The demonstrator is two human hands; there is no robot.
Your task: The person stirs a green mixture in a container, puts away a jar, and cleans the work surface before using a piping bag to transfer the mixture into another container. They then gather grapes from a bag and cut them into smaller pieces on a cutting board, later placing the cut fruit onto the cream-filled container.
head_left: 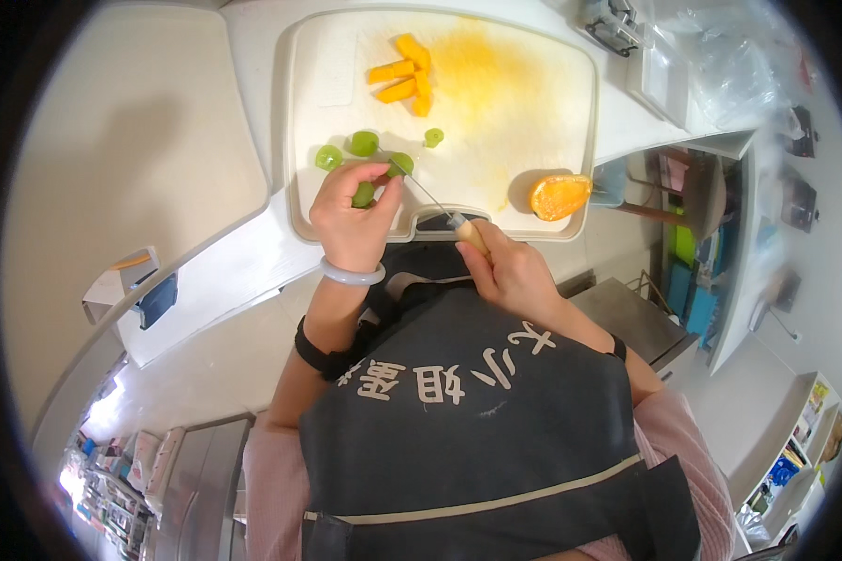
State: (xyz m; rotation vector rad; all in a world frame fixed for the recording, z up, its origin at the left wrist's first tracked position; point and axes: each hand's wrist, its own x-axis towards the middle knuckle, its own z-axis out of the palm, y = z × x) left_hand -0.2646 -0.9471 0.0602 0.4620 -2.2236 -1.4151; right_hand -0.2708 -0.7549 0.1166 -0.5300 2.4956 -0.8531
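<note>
Wooden knife handle fills curled right grip; left grip pinches green fruit.

Crumpled clear plastic lies beside a white tray.

The board lay open at far right. A knife crossed the near edge; orange fruit blocked the near right corner.

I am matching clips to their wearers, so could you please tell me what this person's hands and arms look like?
Both the left hand and right hand are ungloved. A smooth, pale bangle circles the left wrist. Each forearm has a black band farther up, and light pink sleeves cover the upper arms.
</note>
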